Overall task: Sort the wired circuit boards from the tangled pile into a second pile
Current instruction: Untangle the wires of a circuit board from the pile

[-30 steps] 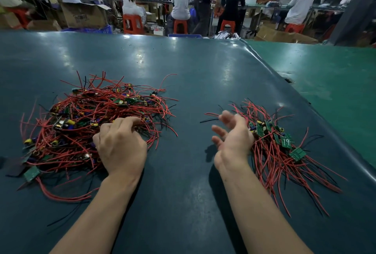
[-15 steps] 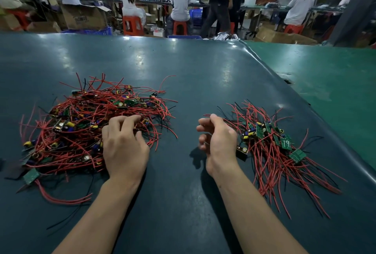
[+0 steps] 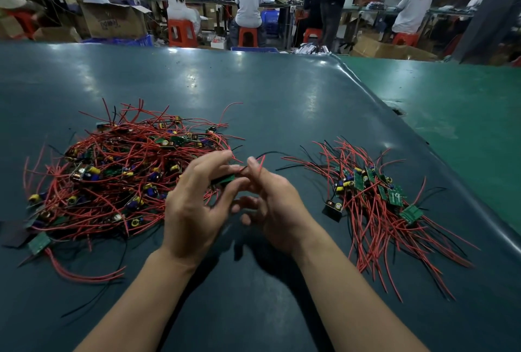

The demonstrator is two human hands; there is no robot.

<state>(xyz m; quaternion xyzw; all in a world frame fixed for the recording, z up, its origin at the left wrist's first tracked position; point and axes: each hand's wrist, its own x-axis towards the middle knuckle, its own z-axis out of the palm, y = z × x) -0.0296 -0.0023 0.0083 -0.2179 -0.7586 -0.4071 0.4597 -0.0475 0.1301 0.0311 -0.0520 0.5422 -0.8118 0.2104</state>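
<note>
Board (image 3: 224,179): small, green, red wire, frame centre.
Hands: left hand (image 3: 194,207) pinches board; right hand (image 3: 277,210) pinches wire.
Writing: "19" on right-pile board (image 3: 396,197).

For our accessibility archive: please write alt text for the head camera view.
Two hands meet above a dark green table: the left hand holds a small circuit board, the right hand pinches its wires. A large tangled pile lies left, a smaller sorted pile right.
</note>
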